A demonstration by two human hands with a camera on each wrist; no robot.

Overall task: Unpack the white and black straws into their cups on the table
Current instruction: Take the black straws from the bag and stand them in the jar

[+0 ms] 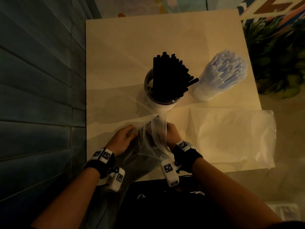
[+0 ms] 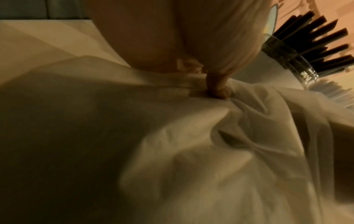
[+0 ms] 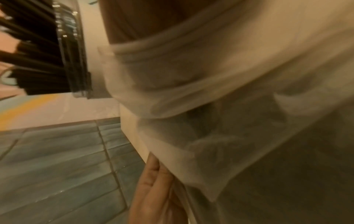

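Observation:
Black straws (image 1: 171,75) stand bunched in a clear cup (image 1: 160,103) at the table's middle. To its right, white straws (image 1: 226,70) fill a second cup (image 1: 202,93). At the near edge both hands hold one empty clear plastic bag (image 1: 151,139). My left hand (image 1: 125,138) pinches its left side; the left wrist view shows a curled finger (image 2: 218,89) pressed into the film (image 2: 191,151). My right hand (image 1: 171,133) grips the bunched film on the right; the film (image 3: 210,91) drapes over it in the right wrist view. The black straws (image 3: 34,63) also show there.
A second empty plastic bag (image 1: 234,136) lies flat on the cream table (image 1: 125,52) at the right, overhanging the edge. A green plant (image 1: 277,60) stands beyond the table's right side. A blue tiled wall (image 1: 41,96) runs along the left.

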